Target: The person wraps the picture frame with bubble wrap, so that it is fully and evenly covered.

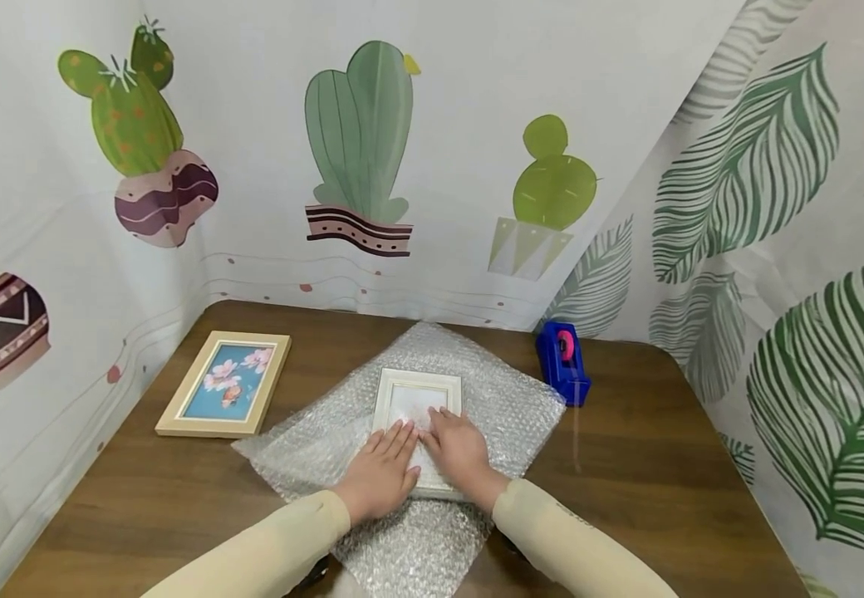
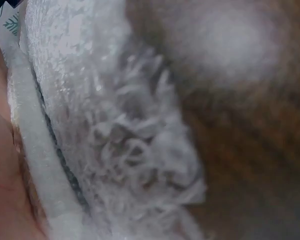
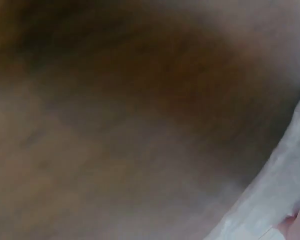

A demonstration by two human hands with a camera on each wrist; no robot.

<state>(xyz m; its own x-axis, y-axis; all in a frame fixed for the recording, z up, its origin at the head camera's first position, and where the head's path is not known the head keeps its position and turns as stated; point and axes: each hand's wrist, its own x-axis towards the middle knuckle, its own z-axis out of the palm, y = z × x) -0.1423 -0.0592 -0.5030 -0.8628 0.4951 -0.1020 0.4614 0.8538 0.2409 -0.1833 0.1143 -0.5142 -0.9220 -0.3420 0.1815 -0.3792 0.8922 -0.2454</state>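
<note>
A white picture frame lies on a sheet of bubble wrap in the middle of the table, in the head view. Clear wrap at the left partly overlaps the frame's side. My left hand rests on the frame's lower left part with fingers extended. On the frame's right part lies my right hand, its fingertips close to those of the left. In the left wrist view, the wrap spreads beside the frame's pale edge. The right wrist view is mostly blurred, with whitish wrap at lower right.
A light wooden frame with a flower picture lies at the table's back left. A blue tape dispenser with a pink core stands at back right, next to the wrap's corner. The brown table meets a cactus-printed cloth behind.
</note>
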